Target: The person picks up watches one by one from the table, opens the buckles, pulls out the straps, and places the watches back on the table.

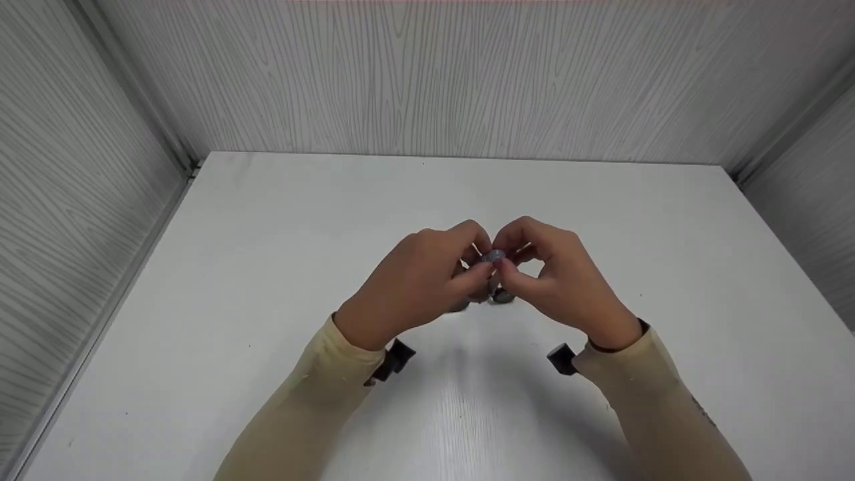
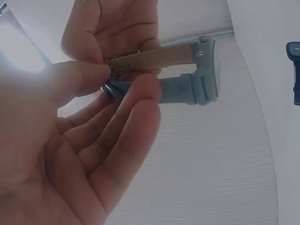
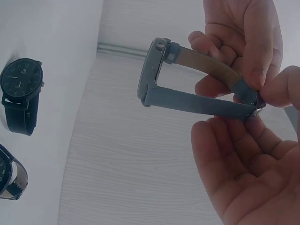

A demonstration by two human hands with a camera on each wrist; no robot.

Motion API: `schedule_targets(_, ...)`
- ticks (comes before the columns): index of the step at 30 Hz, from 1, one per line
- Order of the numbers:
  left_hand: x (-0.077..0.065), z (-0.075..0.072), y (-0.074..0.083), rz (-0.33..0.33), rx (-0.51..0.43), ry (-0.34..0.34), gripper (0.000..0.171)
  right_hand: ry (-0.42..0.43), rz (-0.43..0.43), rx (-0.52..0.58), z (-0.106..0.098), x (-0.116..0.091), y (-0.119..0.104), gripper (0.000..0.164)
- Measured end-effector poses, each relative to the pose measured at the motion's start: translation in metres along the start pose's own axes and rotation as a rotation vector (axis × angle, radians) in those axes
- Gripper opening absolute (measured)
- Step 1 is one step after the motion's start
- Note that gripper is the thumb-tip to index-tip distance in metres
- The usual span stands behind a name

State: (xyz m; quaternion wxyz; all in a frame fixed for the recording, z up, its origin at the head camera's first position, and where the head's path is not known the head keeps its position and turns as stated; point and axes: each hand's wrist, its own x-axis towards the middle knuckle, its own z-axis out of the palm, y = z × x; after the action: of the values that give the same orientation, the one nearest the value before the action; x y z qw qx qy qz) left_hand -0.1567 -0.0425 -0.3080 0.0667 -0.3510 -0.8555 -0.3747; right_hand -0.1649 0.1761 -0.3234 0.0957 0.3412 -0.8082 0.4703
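Observation:
Both hands hold a wristwatch point(image 1: 494, 256) with a blue-grey strap and a tan lining, up over the white table. Its strap forms a closed loop, and the buckle end point(image 3: 257, 108) lies between the fingertips. My left hand point(image 1: 427, 277) pinches the strap near the buckle, thumb on one side and fingers along the other. The right hand point(image 1: 564, 274) meets it from the other side, thumb and finger at the buckle end. The grey watch case point(image 2: 213, 70) hangs out past the fingers, seen edge-on, so its dial is mostly hidden.
Below the hands on the white table point(image 1: 300, 214) lie a black watch point(image 3: 21, 82) and another dark watch point(image 3: 14, 176) with a pale strap lining. Wood-grain panels point(image 1: 401, 80) stand at the back and sides. Small black blocks point(image 1: 562, 359) sit at both wrists.

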Motion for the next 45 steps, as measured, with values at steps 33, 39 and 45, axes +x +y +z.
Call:
schedule_targets(33, -0.0014, 0.0042, -0.0053, 0.151, 0.208, 0.131, 0.012, -0.03, -0.005, 0.002, 0.0039, -0.0015, -0.0042, 0.019)
schedule_targets(39, -0.0012, 0.005, -0.0046, 0.172, 0.226, 0.143, 0.015, -0.011, -0.04, -0.023, 0.0036, -0.0021, -0.0052, 0.017)
schedule_targets(45, -0.0017, 0.0041, -0.0027, 0.167, 0.214, 0.152, 0.011, 0.02, -0.071, -0.024, 0.0045, -0.0016, -0.0054, 0.012)
